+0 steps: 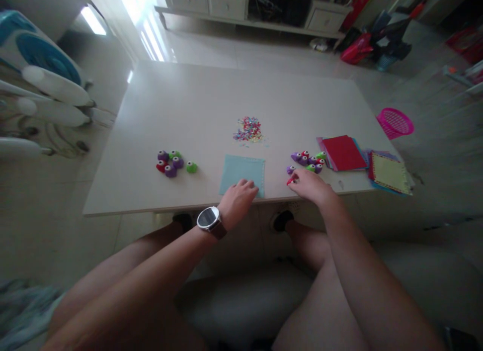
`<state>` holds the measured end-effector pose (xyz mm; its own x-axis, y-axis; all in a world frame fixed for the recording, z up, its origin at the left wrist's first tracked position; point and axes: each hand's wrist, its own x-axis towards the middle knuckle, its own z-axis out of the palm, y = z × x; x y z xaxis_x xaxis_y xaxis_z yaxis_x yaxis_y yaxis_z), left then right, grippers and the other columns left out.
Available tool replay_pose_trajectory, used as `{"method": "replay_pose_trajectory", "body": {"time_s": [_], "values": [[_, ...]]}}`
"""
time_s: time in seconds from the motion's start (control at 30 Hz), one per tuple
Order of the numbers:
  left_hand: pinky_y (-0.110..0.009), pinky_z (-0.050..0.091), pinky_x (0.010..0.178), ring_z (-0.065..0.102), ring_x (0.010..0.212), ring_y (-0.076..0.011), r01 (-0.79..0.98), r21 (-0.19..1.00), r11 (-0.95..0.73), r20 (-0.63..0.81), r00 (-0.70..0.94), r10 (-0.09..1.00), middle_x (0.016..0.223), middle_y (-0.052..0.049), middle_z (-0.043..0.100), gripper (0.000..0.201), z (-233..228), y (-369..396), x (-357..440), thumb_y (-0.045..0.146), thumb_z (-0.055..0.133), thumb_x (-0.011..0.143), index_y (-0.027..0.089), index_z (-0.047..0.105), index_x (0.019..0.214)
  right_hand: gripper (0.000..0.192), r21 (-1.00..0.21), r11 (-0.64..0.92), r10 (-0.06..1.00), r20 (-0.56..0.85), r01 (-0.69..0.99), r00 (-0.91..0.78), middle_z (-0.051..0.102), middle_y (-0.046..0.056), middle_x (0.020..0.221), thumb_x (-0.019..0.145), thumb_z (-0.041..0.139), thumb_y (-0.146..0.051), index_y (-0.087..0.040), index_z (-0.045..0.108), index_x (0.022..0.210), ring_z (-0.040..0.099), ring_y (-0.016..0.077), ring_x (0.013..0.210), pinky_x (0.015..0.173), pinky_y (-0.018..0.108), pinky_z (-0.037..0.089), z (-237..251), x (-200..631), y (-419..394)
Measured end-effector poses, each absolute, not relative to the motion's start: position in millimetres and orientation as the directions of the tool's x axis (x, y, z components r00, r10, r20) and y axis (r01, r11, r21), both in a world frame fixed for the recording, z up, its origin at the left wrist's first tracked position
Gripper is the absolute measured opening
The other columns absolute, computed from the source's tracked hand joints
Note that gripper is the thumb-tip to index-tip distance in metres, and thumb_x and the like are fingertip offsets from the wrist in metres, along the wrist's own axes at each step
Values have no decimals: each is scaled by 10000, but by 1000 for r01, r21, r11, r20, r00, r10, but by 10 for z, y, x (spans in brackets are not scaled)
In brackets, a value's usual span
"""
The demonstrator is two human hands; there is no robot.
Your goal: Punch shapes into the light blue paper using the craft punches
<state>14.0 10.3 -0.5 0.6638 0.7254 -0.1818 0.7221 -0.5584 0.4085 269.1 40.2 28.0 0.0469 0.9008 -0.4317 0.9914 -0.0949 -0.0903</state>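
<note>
- Right hand point(306, 182) pinches a red googly-eyed piece point(289, 182) at the table's point(181, 104) near edge.
- Left hand point(238, 199) lies on a light-blue sheet point(242, 169), grip unclear from here.
- Beyond, multicoloured bits point(249, 129); yellow-topped stack point(390, 173), near-right corner.

Beyond the far edge of the pale table point(181, 104), a white cabinet point(227, 5) with drawers stands on glossy tiled floor point(204, 47); bright light point(138, 9) gleams past the far left corner. A pink basket point(396, 121) stands off the right edge, a grey seat point(241, 298) by the near one.
</note>
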Motion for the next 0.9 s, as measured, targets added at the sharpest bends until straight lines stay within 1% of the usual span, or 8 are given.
{"method": "replay_pose_trajectory", "body": {"time_s": [0.17,0.3,0.47,0.5,0.57,0.67,0.77,0.9], "values": [[-381,576,801,600,1151,-289,789,339,-512,-242,599,763,1241,-133,677,278,105,53,211,42,476,1007,180,681,1134,298,-195,21,902,-419,981,-102,728,153,1178,892,677,-91,-109,722,1186,687,206,951,857,289,503,186,2652,375],[-345,549,748,595,1126,-272,806,323,-496,-285,583,761,1199,-113,686,282,176,39,232,36,466,1014,181,684,1119,298,-213,75,886,-434,974,-163,726,155,1185,880,673,-35,-112,753,1156,688,216,1007,894,285,502,185,2623,357],[-320,525,756,593,1085,-250,805,363,-470,-259,572,779,1176,-97,696,262,145,56,200,40,483,1004,184,683,1095,218,-259,52,882,-442,965,-166,753,136,1086,953,706,-181,-126,755,1158,704,220,937,876,301,517,281,2497,351],[-319,524,767,594,1077,-246,805,376,-460,-251,566,785,1171,-98,698,251,135,62,191,53,483,1012,183,683,1092,203,-277,49,883,-438,960,-171,756,129,1075,949,717,-186,-132,754,1141,704,217,923,867,300,518,292,2468,349],[-320,523,774,598,1069,-244,806,393,-442,-241,554,797,1159,-100,700,243,122,77,180,74,474,1029,179,686,1083,172,-316,59,875,-439,947,-201,762,116,1079,909,727,-108,-144,753,1074,706,204,927,862,282,513,296,2416,344],[-320,508,737,607,1056,-249,814,393,-429,-238,540,807,1124,-100,702,250,123,97,180,93,461,1044,176,697,1048,202,-352,76,861,-448,933,-240,773,104,1069,871,677,1,-153,743,984,707,192,957,870,260,499,262,2360,337],[-316,499,726,613,1047,-246,815,391,-428,-238,539,808,1110,-100,703,250,128,108,192,93,466,1046,171,703,1023,179,-343,97,868,-430,934,-248,783,102,1043,900,652,-25,-163,743,968,703,204,961,865,273,485,215,2321,339],[-309,499,740,614,1056,-242,818,395,-418,-251,534,807,1121,-106,702,242,130,109,200,83,476,1042,164,703,1019,87,-333,87,886,-405,939,-226,789,100,1005,929,687,-122,-176,741,971,707,218,940,795,281,467,175,2285,344]]}}
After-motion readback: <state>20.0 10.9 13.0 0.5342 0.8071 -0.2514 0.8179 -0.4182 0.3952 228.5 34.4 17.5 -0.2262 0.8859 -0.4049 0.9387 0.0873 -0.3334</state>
